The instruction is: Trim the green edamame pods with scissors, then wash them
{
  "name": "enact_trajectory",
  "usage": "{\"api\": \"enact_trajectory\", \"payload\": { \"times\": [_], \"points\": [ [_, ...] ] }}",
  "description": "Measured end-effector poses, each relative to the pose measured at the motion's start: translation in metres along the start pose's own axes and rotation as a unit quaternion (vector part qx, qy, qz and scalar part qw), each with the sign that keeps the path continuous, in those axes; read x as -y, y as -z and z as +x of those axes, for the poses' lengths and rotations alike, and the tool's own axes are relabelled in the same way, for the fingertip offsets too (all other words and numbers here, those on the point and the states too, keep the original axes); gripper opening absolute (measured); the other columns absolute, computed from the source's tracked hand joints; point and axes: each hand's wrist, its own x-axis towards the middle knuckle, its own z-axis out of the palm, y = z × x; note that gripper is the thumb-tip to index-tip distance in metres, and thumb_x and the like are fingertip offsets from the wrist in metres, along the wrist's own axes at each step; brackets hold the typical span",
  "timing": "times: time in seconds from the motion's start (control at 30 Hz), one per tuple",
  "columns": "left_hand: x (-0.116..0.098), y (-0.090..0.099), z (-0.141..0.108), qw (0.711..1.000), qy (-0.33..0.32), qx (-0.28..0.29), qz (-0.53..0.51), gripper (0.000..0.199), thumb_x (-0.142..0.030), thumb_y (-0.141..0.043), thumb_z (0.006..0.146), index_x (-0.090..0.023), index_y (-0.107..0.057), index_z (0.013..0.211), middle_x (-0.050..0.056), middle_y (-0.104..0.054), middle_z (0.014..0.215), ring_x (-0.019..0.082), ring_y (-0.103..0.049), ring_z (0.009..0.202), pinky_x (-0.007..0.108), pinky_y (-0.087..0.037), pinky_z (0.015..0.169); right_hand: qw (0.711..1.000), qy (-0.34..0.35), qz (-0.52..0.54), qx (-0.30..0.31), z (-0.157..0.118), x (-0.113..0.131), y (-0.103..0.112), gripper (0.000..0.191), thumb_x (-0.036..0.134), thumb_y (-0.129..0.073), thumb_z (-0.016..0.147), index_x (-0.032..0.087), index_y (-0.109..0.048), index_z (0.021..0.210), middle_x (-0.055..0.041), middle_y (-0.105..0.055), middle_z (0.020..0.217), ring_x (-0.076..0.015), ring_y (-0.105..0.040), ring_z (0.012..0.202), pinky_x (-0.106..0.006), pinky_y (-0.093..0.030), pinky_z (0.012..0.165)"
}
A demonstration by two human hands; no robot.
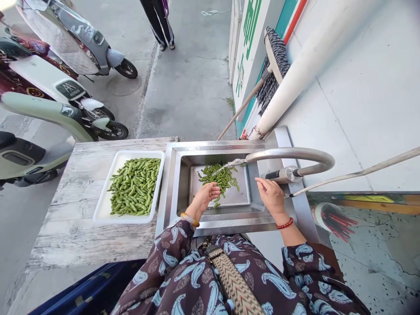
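Note:
Green edamame pods [226, 178] lie scattered on the bottom of the stainless steel sink [187, 210]. Water runs onto them from the curved faucet [288, 152]. My left hand [206, 195] hovers over the front left of the sink, holding nothing, its fingers extended toward the pods. Over the sink's right edge is my right hand [271, 194], its fingers loosely bent and empty, close to the faucet's black-ended base [278, 176]; whether it touches that is unclear. A white plastic tray [104, 205] heaped with more edamame pods [134, 186] stands left of the sink.
The tray rests on a weathered wooden table [82, 183]. A mop [275, 57] leans by a white pipe [295, 83] behind the sink. A hose [354, 173] runs in from the right. Several scooters [65, 87] are parked at left; a person [159, 22] stands farther back.

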Motion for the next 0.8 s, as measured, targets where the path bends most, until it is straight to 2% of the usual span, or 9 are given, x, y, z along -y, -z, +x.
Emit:
{"api": "enact_trajectory", "payload": {
  "times": [0.13,0.17,0.23,0.3,0.37,0.47,0.57,0.7,0.8],
  "points": [
    [0.001,-0.001,-0.001,1.000,-0.001,0.000,-0.003,0.018,-0.020,-0.057,0.090,-0.010,-0.062,0.104,0.011,-0.072,0.084,0.015,-0.069,0.065,0.025,-0.054,0.061,0.997,0.033,-0.013,0.062,0.004,0.008,0.013,0.030,0.032,-0.047,0.100,0.022,-0.075,0.106,-0.0077,-0.076,0.088,-0.0228,-0.064,0.082,-0.036,-0.046,0.079],
    [0.000,-0.001,-0.001,1.000,-0.002,0.001,-0.003,0.018,-0.020,-0.058,0.090,-0.010,-0.062,0.104,0.011,-0.072,0.084,0.015,-0.069,0.065,0.025,-0.054,0.060,0.998,0.039,0.009,0.054,0.008,0.013,0.021,0.028,0.034,-0.049,0.100,0.023,-0.073,0.109,-0.0078,-0.076,0.092,-0.0233,-0.065,0.086,-0.037,-0.047,0.082],
    [-0.001,-0.001,-0.001,1.000,-0.004,0.001,-0.006,0.018,-0.020,-0.058,0.090,-0.010,-0.062,0.104,0.011,-0.072,0.084,0.015,-0.069,0.064,0.025,-0.054,0.060,0.995,0.043,0.091,-0.003,0.020,0.029,0.040,0.032,0.039,-0.055,0.097,0.024,-0.066,0.123,-0.0088,-0.073,0.109,-0.0250,-0.065,0.100,-0.040,-0.048,0.090],
    [-0.003,0.000,-0.002,1.000,-0.007,-0.001,-0.009,0.017,-0.020,-0.058,0.090,-0.010,-0.063,0.103,0.011,-0.072,0.085,0.014,-0.069,0.064,0.025,-0.054,0.060,0.976,0.042,0.206,-0.061,0.038,0.050,0.060,0.052,0.045,-0.060,0.093,0.025,-0.051,0.140,-0.0109,-0.064,0.130,-0.0263,-0.060,0.115,-0.043,-0.049,0.096],
    [-0.003,0.001,-0.004,1.000,-0.009,-0.004,-0.014,0.017,-0.020,-0.058,0.090,-0.010,-0.063,0.102,0.011,-0.072,0.085,0.014,-0.068,0.064,0.025,-0.054,0.061,0.950,0.050,0.301,-0.062,0.057,0.072,0.075,0.058,0.052,-0.058,0.093,0.027,-0.045,0.145,-0.0101,-0.057,0.137,-0.0266,-0.055,0.125,-0.043,-0.049,0.100],
    [-0.001,0.003,-0.006,1.000,-0.010,-0.003,-0.021,0.016,-0.020,-0.058,0.089,-0.011,-0.063,0.101,0.011,-0.072,0.084,0.014,-0.068,0.065,0.025,-0.054,0.062,0.920,0.073,0.384,-0.013,0.073,0.096,0.082,0.042,0.054,-0.048,0.098,0.028,-0.060,0.128,-0.0069,-0.062,0.130,-0.0252,-0.056,0.125,-0.043,-0.046,0.108],
    [0.003,0.005,-0.008,1.000,-0.012,0.001,-0.028,0.016,-0.020,-0.058,0.089,-0.011,-0.063,0.101,0.011,-0.072,0.085,0.014,-0.069,0.066,0.026,-0.054,0.062,0.911,0.067,0.406,-0.002,0.065,0.104,0.082,0.031,0.047,-0.045,0.101,0.027,-0.066,0.110,-0.0052,-0.067,0.117,-0.0220,-0.064,0.109,-0.041,-0.049,0.103],
    [0.008,0.010,-0.008,0.999,-0.007,-0.001,-0.032,0.016,-0.018,-0.058,0.088,-0.010,-0.063,0.102,0.011,-0.072,0.085,0.014,-0.068,0.064,0.026,-0.054,0.062,0.912,0.047,0.407,-0.013,0.049,0.102,0.084,0.026,0.042,-0.046,0.101,0.027,-0.065,0.109,-0.0047,-0.066,0.119,-0.0206,-0.064,0.108,-0.040,-0.049,0.104],
    [0.011,0.011,-0.007,1.000,-0.006,-0.001,-0.030,0.017,-0.019,-0.060,0.087,-0.010,-0.063,0.101,0.011,-0.072,0.085,0.014,-0.068,0.064,0.025,-0.054,0.061,0.909,0.042,0.414,-0.011,0.050,0.102,0.086,0.026,0.040,-0.047,0.101,0.027,-0.063,0.116,-0.0046,-0.068,0.114,-0.0204,-0.064,0.109,-0.041,-0.049,0.106]
  ]
}}
